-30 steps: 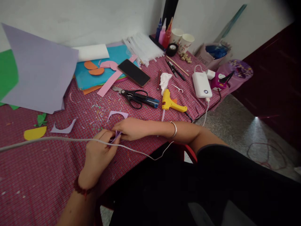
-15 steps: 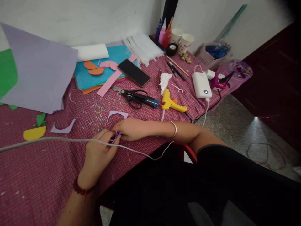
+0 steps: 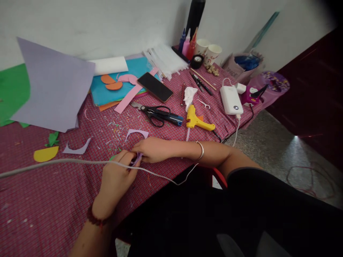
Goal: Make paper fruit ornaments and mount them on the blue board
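Note:
Close together over the checked tablecloth, my left hand (image 3: 119, 176) and my right hand (image 3: 152, 150) both pinch some purple paper (image 3: 137, 159). Its layers look thin and gathered, and my fingers cover most of it. Just beyond my hands lies a purple paper offcut (image 3: 137, 133) with a curved cut-out. A second purple offcut (image 3: 77, 147) rests farther left, near a yellow paper half-round (image 3: 46, 154). Black-handled scissors (image 3: 155, 113) lie farther back, beside a blue and black cutter (image 3: 174, 119). To their right is a yellow glue gun (image 3: 198, 119).
A white cable (image 3: 80, 161) crosses in front of my left hand. Purple sheets (image 3: 56, 89) stand at the left, and a phone (image 3: 154, 86) lies on blue paper (image 3: 103, 93). Paper cups (image 3: 213, 53), paint bottles and a white power bank (image 3: 230, 100) sit toward the right.
The whole view has shifted slightly, so everything appears a little lower and to the right. Both hands keep their hold on the purple paper, with little visible finger movement.

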Motion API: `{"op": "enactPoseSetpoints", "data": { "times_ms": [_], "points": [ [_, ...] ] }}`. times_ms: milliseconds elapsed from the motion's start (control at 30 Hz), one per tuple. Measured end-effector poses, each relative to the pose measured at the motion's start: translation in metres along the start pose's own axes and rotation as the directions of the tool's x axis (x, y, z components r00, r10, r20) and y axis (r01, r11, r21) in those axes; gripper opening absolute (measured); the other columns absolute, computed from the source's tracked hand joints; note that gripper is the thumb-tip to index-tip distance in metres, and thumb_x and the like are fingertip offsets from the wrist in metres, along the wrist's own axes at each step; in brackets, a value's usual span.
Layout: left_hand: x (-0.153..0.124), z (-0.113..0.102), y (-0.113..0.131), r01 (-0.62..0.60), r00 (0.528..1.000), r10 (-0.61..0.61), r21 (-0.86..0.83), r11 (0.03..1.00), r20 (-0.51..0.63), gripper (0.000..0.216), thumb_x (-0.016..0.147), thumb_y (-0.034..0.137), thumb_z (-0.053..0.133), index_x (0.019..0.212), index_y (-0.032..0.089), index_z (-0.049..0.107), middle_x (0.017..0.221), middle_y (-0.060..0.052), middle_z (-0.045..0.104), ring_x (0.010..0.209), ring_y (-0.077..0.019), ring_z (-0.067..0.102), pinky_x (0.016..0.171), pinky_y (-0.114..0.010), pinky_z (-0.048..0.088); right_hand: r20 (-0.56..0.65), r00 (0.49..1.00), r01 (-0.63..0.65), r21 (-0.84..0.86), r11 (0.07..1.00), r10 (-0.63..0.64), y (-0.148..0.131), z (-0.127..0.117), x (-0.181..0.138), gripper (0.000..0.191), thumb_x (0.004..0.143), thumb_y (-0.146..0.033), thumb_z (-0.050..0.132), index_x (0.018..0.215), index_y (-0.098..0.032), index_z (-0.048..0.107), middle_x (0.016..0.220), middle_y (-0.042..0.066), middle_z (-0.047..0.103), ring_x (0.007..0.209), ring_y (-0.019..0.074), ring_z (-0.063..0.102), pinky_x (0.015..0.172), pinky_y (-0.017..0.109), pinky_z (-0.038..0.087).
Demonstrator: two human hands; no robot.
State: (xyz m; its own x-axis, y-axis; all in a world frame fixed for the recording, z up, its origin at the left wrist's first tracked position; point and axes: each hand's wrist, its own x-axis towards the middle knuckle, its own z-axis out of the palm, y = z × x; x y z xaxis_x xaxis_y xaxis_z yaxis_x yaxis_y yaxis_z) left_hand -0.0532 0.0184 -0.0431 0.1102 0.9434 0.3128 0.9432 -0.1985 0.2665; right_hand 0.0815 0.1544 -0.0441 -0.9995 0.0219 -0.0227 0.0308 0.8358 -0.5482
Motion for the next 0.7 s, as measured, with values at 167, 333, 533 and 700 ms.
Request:
{"op": "enactPoseSetpoints", "data": {
  "times_ms": [167,333,533,700],
  "points": [
    [-0.0002,-0.0009,0.0009,0.023,0.999,-0.022,-0.023,0.999,0.039,0.016,0.093,0.027,0.054,0.079,0.018,0.054,0.073,-0.002,0.056,0.069,-0.0179,0.055,0.063,-0.029,0.041,0.005,1.0,0.007,-0.003,1.0,-0.007,0.001,0.0004,0.0002,0.014,0.09,-0.016,0.052,0.099,-0.01,0.062,0.1,0.012,0.07,0.093,0.02,0.064,0.081,0.032,0.047],
    [-0.0017,0.0,0.0001,0.021,0.998,-0.021,0.0,1.0,0.061,0.018,0.094,0.029,0.052,0.079,0.018,0.054,0.074,-0.002,0.056,0.07,-0.0187,0.056,0.064,-0.03,0.042,0.014,1.0,0.004,-0.023,1.0,-0.004,-0.0004,-0.0005,-0.0005,0.015,0.09,-0.015,0.051,0.099,-0.009,0.062,0.1,0.013,0.07,0.094,0.021,0.064,0.081,0.033,0.048],
    [-0.0021,-0.0008,-0.0004,-0.002,0.998,0.001,0.009,1.0,0.067,0.016,0.093,0.027,0.053,0.079,0.018,0.054,0.074,-0.003,0.055,0.069,-0.0187,0.055,0.063,-0.03,0.041,0.017,1.0,0.013,-0.025,1.0,-0.013,-0.0017,-0.0017,-0.0008,0.014,0.09,-0.015,0.052,0.098,-0.009,0.062,0.099,0.013,0.07,0.093,0.0211,0.064,0.08,0.034,0.048],
    [-0.0024,-0.0007,-0.0006,0.001,0.996,-0.001,-0.007,1.0,0.093,0.014,0.092,0.026,0.054,0.081,0.018,0.054,0.075,-0.003,0.056,0.071,-0.0189,0.056,0.065,-0.03,0.042,0.014,1.0,0.019,-0.037,0.999,-0.018,-0.0021,-0.002,-0.0009,0.015,0.09,-0.015,0.052,0.099,-0.009,0.062,0.1,0.012,0.069,0.092,0.0213,0.064,0.081,0.033,0.048]
  ]
}}
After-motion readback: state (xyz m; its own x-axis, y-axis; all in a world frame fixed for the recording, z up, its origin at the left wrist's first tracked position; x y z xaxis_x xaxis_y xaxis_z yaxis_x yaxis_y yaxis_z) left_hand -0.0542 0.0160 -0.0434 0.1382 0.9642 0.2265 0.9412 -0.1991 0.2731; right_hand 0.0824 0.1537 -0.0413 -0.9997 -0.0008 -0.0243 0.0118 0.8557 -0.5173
